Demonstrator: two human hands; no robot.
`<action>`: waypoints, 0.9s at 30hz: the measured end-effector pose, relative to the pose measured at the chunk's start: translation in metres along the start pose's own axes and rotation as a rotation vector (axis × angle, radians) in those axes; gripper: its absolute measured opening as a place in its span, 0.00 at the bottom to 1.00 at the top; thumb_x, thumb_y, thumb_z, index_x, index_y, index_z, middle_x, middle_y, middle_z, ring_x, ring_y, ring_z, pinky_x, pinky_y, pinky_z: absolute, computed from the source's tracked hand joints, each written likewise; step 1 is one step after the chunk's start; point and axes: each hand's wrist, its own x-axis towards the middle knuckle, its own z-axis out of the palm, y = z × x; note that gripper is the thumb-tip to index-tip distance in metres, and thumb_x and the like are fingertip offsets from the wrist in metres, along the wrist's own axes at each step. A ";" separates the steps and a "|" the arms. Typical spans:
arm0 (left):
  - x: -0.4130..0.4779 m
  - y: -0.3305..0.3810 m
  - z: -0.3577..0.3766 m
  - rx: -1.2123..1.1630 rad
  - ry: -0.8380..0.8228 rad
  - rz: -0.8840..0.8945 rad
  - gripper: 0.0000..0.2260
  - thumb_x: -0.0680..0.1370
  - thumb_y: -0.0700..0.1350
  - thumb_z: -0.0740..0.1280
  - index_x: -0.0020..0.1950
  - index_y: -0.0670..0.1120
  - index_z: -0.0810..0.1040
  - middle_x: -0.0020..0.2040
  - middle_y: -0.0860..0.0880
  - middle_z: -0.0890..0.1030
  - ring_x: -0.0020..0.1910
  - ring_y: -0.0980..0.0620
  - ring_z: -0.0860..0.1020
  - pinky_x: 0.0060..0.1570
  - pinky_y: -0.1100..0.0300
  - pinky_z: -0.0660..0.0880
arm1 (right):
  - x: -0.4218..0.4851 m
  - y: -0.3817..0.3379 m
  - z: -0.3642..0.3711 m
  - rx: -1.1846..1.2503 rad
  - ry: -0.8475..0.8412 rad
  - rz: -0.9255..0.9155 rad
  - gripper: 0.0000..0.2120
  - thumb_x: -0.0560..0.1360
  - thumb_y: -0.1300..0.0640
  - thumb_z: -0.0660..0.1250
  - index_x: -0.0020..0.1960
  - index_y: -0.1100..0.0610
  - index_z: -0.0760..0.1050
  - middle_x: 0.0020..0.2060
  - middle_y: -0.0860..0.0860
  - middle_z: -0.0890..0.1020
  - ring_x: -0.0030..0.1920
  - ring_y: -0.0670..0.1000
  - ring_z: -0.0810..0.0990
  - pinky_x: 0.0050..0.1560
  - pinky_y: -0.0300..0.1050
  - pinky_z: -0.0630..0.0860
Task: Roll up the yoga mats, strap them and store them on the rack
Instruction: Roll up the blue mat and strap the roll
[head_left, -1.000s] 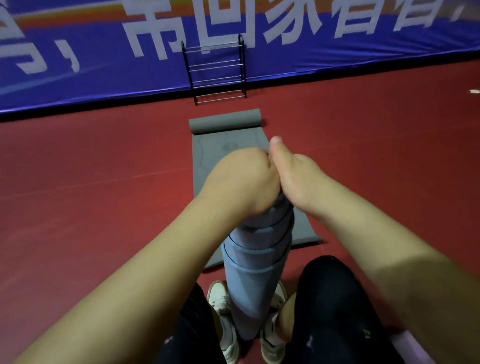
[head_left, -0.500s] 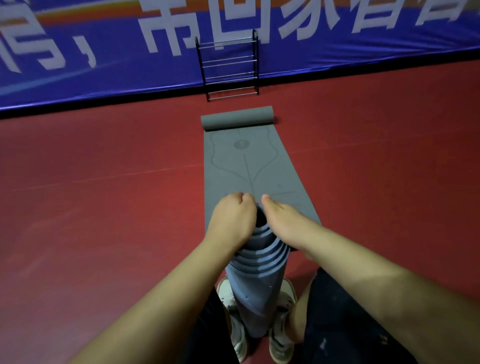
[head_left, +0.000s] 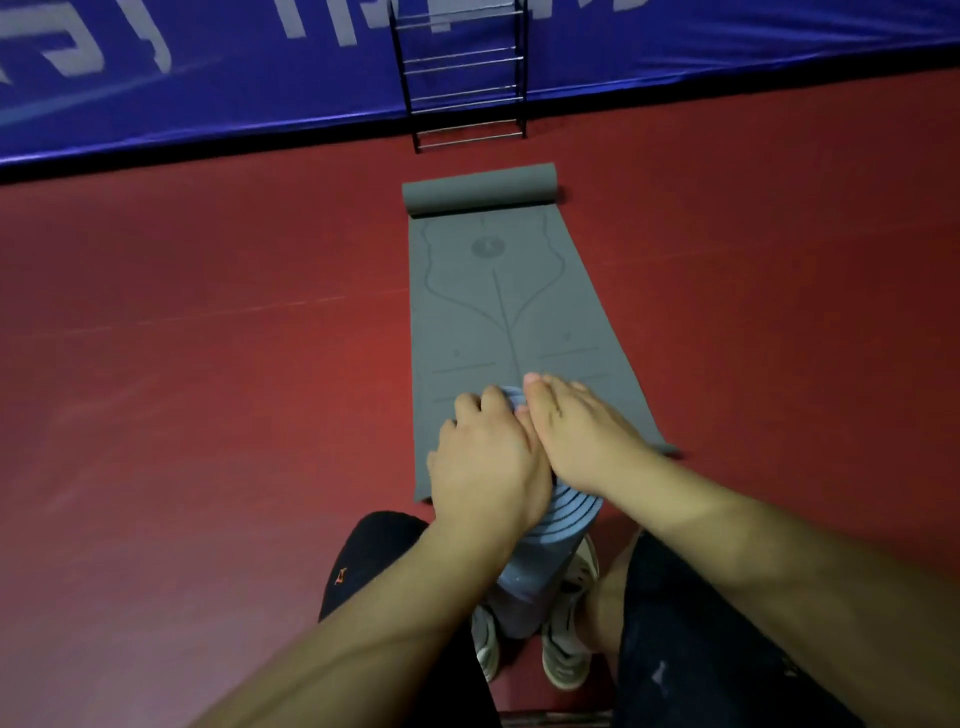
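Half a second ago both hands clutched the tip of a stepped, telescoped roll. Now they lie lower and flatter on it, and the stepped layers have sunk to low rings under the palms. The view has also tipped down, so more of the flat mat shows beyond the knuckles.

The left hand sits palm-down on the upper end of the blue mat, its fingers bent over the far rim and gripping it. The roll stands on end directly beneath both hands, its foot wedged between the shoes. A sliver of its layered end shows in the gap between the two thumbs.

Touching the left hand on its right side, the right hand rests palm-down on the same end with the thumb pointing forward. Its fingers drop over the far side out of sight, so I cannot tell whether they grip or merely press.

Just past the fingertips the grey mat lies flat on the red floor, its far end curled into a roll. Well beyond that the rack stands against the blue banner.
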 end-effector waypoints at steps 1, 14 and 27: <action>-0.002 -0.001 0.002 0.023 0.014 -0.061 0.19 0.83 0.53 0.48 0.66 0.45 0.69 0.59 0.43 0.73 0.56 0.38 0.74 0.50 0.47 0.69 | -0.001 0.004 0.006 0.004 0.036 -0.006 0.20 0.84 0.49 0.48 0.71 0.57 0.64 0.70 0.55 0.69 0.68 0.60 0.67 0.66 0.54 0.67; 0.023 0.007 -0.023 -0.116 -0.288 -0.245 0.15 0.85 0.44 0.46 0.62 0.40 0.68 0.67 0.34 0.73 0.66 0.35 0.71 0.62 0.47 0.67 | -0.006 0.004 0.012 0.085 0.009 0.007 0.20 0.84 0.45 0.47 0.51 0.56 0.72 0.54 0.58 0.79 0.56 0.60 0.76 0.55 0.51 0.71; 0.000 -0.021 -0.015 -0.437 -0.202 -0.101 0.17 0.84 0.56 0.55 0.58 0.48 0.78 0.50 0.55 0.79 0.52 0.55 0.76 0.51 0.59 0.69 | -0.002 0.022 -0.003 0.490 -0.198 0.067 0.28 0.74 0.33 0.59 0.64 0.52 0.76 0.60 0.49 0.80 0.60 0.48 0.78 0.66 0.51 0.71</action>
